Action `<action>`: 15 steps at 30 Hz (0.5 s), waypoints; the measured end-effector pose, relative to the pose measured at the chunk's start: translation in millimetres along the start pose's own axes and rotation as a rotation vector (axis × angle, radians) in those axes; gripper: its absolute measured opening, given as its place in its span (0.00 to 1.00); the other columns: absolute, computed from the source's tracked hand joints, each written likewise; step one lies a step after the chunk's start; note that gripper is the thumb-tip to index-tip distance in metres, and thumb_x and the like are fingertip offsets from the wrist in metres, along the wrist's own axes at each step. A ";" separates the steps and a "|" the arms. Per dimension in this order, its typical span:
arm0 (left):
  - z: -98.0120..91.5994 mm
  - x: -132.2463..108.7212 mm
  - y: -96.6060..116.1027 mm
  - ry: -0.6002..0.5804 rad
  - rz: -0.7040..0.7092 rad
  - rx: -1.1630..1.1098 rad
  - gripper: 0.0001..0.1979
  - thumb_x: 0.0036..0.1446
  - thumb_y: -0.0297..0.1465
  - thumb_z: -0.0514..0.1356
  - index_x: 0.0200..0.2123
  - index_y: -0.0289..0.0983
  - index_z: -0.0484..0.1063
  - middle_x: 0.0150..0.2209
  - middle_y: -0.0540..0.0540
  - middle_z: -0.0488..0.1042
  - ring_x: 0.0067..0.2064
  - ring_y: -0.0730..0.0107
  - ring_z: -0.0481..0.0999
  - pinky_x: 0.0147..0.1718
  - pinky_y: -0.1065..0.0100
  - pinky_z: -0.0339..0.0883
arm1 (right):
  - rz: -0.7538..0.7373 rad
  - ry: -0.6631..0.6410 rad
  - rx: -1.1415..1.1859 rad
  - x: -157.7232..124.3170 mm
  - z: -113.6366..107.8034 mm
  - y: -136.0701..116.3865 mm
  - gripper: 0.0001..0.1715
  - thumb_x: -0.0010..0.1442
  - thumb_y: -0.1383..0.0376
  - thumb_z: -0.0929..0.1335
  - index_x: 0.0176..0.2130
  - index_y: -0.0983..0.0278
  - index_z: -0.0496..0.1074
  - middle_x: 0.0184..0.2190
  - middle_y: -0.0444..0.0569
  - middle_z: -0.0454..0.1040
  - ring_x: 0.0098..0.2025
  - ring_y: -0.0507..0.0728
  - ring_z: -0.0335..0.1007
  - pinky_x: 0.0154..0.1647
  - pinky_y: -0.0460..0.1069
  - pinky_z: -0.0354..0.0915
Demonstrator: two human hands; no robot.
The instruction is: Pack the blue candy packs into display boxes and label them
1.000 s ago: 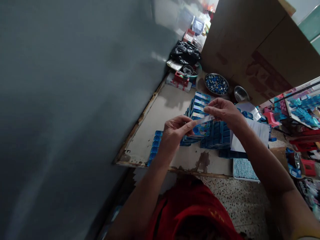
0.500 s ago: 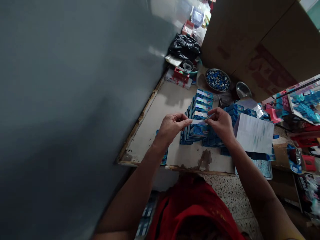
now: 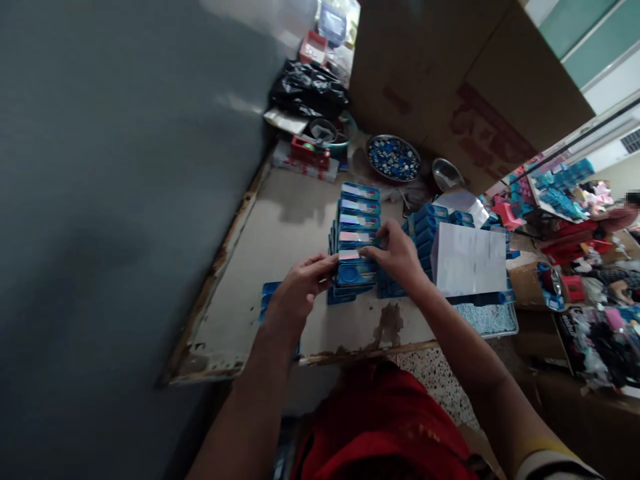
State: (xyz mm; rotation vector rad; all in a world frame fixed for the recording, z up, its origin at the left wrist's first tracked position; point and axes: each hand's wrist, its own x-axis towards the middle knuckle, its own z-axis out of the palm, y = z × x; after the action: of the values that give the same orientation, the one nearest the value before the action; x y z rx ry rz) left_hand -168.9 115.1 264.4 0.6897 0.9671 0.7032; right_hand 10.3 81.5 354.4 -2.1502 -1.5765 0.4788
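Note:
My left hand (image 3: 299, 288) and my right hand (image 3: 396, 253) meet over a stack of blue packaged cards (image 3: 356, 247) on a worn white board (image 3: 280, 240). Both pinch the ends of a small shiny strip (image 3: 349, 255) lying on the top of the nearest blue pack (image 3: 356, 273). The fingers of both hands are pressed together at the strip's ends. More blue packs stand in a second pile (image 3: 430, 227) just right of my right hand.
A white sheet (image 3: 470, 260) rests on the right pile. A metal bowl of blue bits (image 3: 393, 159), an empty metal bowl (image 3: 447, 175), a red tape dispenser (image 3: 309, 151) and a black bag (image 3: 307, 90) sit at the back. A grey wall runs along the left. Cardboard boxes (image 3: 450, 67) stand behind.
Both hands have come down from mid-air with the strip and now press it onto the top blue pack. The camera view has shifted, so everything sits further left.

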 end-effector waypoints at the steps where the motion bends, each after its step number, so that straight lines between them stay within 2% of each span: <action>1: 0.5 -0.8 -3.3 0.033 -0.005 0.019 0.29 0.33 0.50 0.77 0.25 0.39 0.65 0.24 0.53 0.66 0.26 0.73 0.66 0.26 0.71 0.61 | 0.024 -0.023 0.020 -2.2 1.1 -0.6 0.18 0.58 0.60 0.77 0.43 0.58 0.69 0.31 0.39 0.73 0.34 0.55 0.69 0.35 0.48 0.59; 3: 2.7 -10.6 -4.6 0.222 0.063 0.143 0.30 0.33 0.50 0.77 0.28 0.40 0.65 0.25 0.53 0.67 0.26 0.72 0.66 0.27 0.70 0.61 | 0.042 -0.043 0.053 -11.8 -0.5 -5.8 0.16 0.63 0.62 0.75 0.48 0.59 0.70 0.30 0.38 0.73 0.33 0.55 0.70 0.35 0.49 0.61; 6: 17.8 -45.2 4.6 0.685 0.392 0.409 0.24 0.41 0.42 0.76 0.33 0.41 0.67 0.30 0.52 0.71 0.29 0.69 0.68 0.30 0.67 0.62 | -0.111 -0.024 0.059 -38.4 -19.7 -14.0 0.14 0.70 0.64 0.71 0.54 0.61 0.71 0.36 0.44 0.79 0.38 0.56 0.75 0.42 0.49 0.67; 7: 29.2 -58.8 9.0 0.777 0.521 0.470 0.21 0.46 0.40 0.75 0.35 0.42 0.68 0.32 0.52 0.72 0.30 0.68 0.69 0.32 0.65 0.63 | -0.196 -0.008 0.027 -48.5 -31.6 -13.0 0.12 0.71 0.63 0.70 0.54 0.61 0.73 0.39 0.46 0.80 0.41 0.57 0.76 0.44 0.50 0.68; 8: 44.5 -70.9 13.1 0.797 0.643 0.507 0.17 0.51 0.39 0.73 0.37 0.42 0.69 0.33 0.52 0.72 0.31 0.67 0.71 0.33 0.64 0.65 | -0.268 0.019 -0.025 -57.8 -46.1 -8.7 0.09 0.72 0.62 0.70 0.51 0.60 0.75 0.41 0.48 0.81 0.44 0.58 0.77 0.47 0.51 0.68; 10: 85.6 -84.4 19.2 0.669 0.833 0.538 0.10 0.59 0.38 0.69 0.40 0.42 0.73 0.37 0.50 0.75 0.34 0.65 0.75 0.38 0.61 0.69 | -0.346 0.101 -0.154 -70.6 -80.0 11.5 0.07 0.72 0.60 0.70 0.45 0.59 0.79 0.42 0.49 0.82 0.46 0.60 0.77 0.49 0.53 0.69; 12: 134.2 -76.7 20.1 0.472 0.918 0.545 0.10 0.62 0.38 0.67 0.44 0.42 0.75 0.41 0.46 0.78 0.40 0.63 0.78 0.44 0.59 0.72 | -0.336 0.221 -0.246 -72.5 -114.6 45.1 0.09 0.72 0.61 0.69 0.42 0.59 0.81 0.40 0.50 0.83 0.44 0.61 0.76 0.49 0.55 0.69; 13: 157.8 -64.9 18.5 0.398 0.916 0.549 0.13 0.60 0.38 0.68 0.47 0.41 0.76 0.44 0.45 0.78 0.43 0.61 0.78 0.46 0.59 0.72 | -0.313 0.289 -0.272 -69.2 -129.6 64.6 0.10 0.72 0.62 0.69 0.43 0.59 0.82 0.40 0.51 0.83 0.44 0.62 0.76 0.49 0.56 0.70; 15: 197.4 -32.1 11.9 0.301 0.814 0.548 0.20 0.54 0.40 0.72 0.48 0.40 0.77 0.46 0.43 0.79 0.43 0.60 0.77 0.45 0.60 0.72 | -0.265 0.402 -0.303 -56.0 -151.2 101.8 0.11 0.72 0.64 0.68 0.46 0.60 0.82 0.42 0.53 0.82 0.46 0.63 0.75 0.50 0.58 0.70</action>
State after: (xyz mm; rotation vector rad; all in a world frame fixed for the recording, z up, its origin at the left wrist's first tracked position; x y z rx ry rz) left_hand -7.6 57.3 368.0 1.5355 1.1671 1.2959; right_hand 153.4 -19.3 430.1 -2.0301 -1.7376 -0.2778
